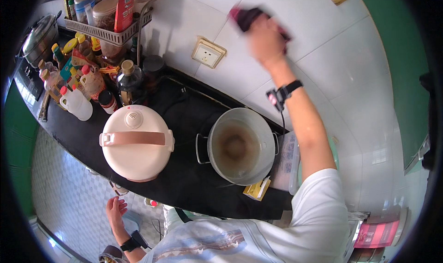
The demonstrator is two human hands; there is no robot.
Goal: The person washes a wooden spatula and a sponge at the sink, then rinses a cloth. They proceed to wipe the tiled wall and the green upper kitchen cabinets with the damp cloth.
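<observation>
My right hand (265, 43) is raised against the white tiled wall (221, 7) and pressed over a dark red and black cloth (247, 18); motion blurs both. Below it on the black countertop (187, 180) stands a two-handled metal pot (214, 142) with murky brownish liquid inside. A wall socket (208, 54) is to the left of the cloth. Down past the counter's front edge hangs my left hand (116, 209), holding nothing, its fingers loosely bent and apart.
A cream rice cooker or pressure cooker (135, 159) sits left of the pot. Bottles and jars (91, 83) crowd the counter's left, under a rack basket (110, 34). A yellow box (256, 189) touches the pot's near side. A plastic container (294, 169) stands right.
</observation>
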